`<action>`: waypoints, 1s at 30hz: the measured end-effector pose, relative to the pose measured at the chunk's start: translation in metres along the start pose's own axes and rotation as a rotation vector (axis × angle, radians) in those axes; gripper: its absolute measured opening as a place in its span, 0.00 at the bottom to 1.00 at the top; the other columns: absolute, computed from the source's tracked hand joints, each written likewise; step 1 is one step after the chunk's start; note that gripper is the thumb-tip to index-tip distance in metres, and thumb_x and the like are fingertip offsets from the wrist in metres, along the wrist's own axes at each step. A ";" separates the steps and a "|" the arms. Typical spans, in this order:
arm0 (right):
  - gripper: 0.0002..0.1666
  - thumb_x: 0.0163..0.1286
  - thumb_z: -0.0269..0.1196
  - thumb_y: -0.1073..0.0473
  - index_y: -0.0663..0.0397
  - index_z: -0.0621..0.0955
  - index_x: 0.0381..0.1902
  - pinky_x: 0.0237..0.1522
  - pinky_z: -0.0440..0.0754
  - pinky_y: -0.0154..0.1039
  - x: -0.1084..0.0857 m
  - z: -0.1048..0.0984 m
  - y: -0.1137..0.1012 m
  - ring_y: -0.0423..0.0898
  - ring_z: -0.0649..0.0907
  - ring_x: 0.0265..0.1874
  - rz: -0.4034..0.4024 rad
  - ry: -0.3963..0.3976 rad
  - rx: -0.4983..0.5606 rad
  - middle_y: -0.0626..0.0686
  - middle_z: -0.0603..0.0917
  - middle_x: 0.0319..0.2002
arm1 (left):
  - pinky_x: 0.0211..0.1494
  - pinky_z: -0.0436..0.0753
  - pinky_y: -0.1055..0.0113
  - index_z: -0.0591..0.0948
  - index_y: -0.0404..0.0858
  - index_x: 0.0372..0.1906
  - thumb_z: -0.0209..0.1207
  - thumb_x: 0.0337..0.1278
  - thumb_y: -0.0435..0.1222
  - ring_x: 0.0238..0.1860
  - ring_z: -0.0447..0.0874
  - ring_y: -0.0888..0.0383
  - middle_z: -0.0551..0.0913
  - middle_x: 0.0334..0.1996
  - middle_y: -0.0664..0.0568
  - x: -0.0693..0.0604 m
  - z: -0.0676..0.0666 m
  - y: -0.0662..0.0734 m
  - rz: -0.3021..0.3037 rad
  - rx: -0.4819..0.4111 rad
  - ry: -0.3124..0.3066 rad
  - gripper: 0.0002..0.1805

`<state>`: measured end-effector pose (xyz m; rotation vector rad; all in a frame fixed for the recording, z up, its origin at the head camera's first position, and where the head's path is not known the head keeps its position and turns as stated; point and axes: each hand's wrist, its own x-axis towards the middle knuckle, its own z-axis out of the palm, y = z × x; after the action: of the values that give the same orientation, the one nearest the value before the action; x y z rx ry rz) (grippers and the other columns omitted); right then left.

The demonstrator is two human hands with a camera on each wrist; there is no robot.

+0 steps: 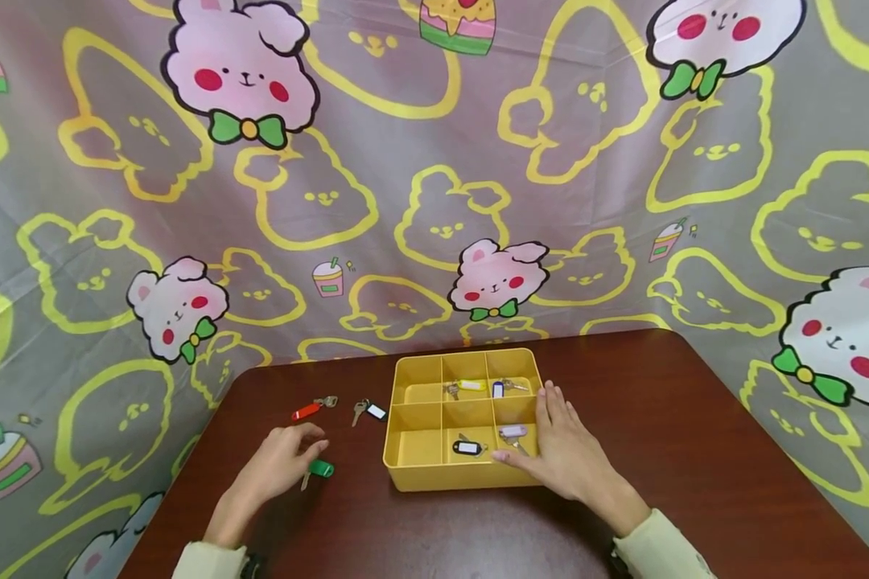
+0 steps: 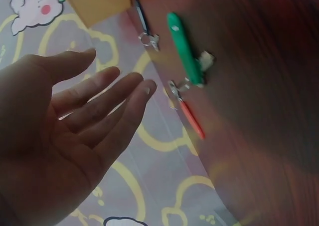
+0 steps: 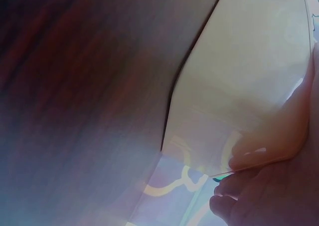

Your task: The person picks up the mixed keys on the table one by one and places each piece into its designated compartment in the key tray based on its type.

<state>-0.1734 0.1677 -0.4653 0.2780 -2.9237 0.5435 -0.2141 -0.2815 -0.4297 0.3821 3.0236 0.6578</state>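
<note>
My left hand (image 1: 281,460) hovers at the left, fingers loosely bent and nothing held, over a key with a green tag (image 1: 322,468). The left wrist view shows that palm (image 2: 87,111) bare, apart from the green tag (image 2: 183,49). Against the right front corner of a yellow six-compartment box (image 1: 463,479) rests my right hand (image 1: 575,458), its fingers straight along the right side and its thumb at the front rim. Inside lie keys with a yellow tag (image 1: 471,385), a blue tag (image 1: 498,390), a black tag (image 1: 467,447) and a lilac tag (image 1: 512,431).
Left of the box, a key with a red tag (image 1: 306,412) and another with a black-edged white tag (image 1: 375,412) lie on the dark wooden table (image 1: 478,531). A patterned cloth (image 1: 398,201) hangs around the table's back and sides.
</note>
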 end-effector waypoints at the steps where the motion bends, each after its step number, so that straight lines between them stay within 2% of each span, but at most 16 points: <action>1: 0.78 0.61 0.56 0.12 0.77 0.56 0.79 0.83 0.60 0.62 0.000 0.000 0.000 0.68 0.56 0.84 0.000 -0.002 0.001 0.74 0.52 0.82 | 0.42 0.88 0.56 0.88 0.34 0.49 0.67 0.69 0.37 0.38 0.89 0.57 0.92 0.44 0.47 0.000 0.000 -0.002 -0.008 0.015 -0.003 0.11; 5: 0.78 0.62 0.55 0.12 0.77 0.57 0.79 0.83 0.60 0.62 0.001 -0.002 0.000 0.68 0.57 0.83 -0.002 -0.001 0.000 0.74 0.53 0.82 | 0.38 0.85 0.58 0.88 0.33 0.50 0.67 0.68 0.36 0.36 0.84 0.59 0.91 0.44 0.46 0.001 -0.001 -0.005 -0.035 0.054 -0.018 0.12; 11: 0.78 0.62 0.54 0.12 0.77 0.57 0.79 0.83 0.60 0.62 0.001 -0.002 0.000 0.68 0.57 0.83 0.001 -0.006 -0.007 0.74 0.53 0.82 | 0.46 0.89 0.50 0.87 0.33 0.48 0.67 0.68 0.37 0.41 0.88 0.54 0.90 0.44 0.44 0.000 0.003 -0.011 -0.052 0.096 -0.045 0.12; 19: 0.78 0.62 0.54 0.11 0.76 0.56 0.80 0.83 0.60 0.62 0.001 -0.001 0.000 0.67 0.56 0.84 0.008 -0.020 0.003 0.73 0.52 0.83 | 0.46 0.88 0.47 0.86 0.34 0.47 0.67 0.68 0.38 0.39 0.88 0.52 0.88 0.41 0.45 -0.002 0.012 -0.021 -0.041 0.178 -0.042 0.11; 25: 0.78 0.62 0.54 0.12 0.76 0.55 0.80 0.83 0.60 0.62 0.000 -0.003 -0.002 0.68 0.56 0.84 0.015 -0.028 0.019 0.73 0.51 0.83 | 0.43 0.88 0.49 0.85 0.34 0.48 0.67 0.68 0.37 0.36 0.86 0.54 0.87 0.40 0.45 -0.001 0.016 -0.024 -0.037 0.199 -0.056 0.11; 30: 0.78 0.61 0.54 0.12 0.76 0.55 0.80 0.83 0.60 0.62 0.000 -0.003 -0.002 0.68 0.56 0.84 0.016 -0.030 0.022 0.73 0.51 0.83 | 0.45 0.88 0.47 0.85 0.33 0.48 0.67 0.68 0.37 0.40 0.88 0.50 0.88 0.42 0.44 0.000 0.016 -0.027 -0.024 0.229 -0.055 0.12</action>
<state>-0.1727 0.1671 -0.4618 0.2684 -2.9523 0.5798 -0.2190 -0.2992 -0.4553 0.3623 3.0525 0.2938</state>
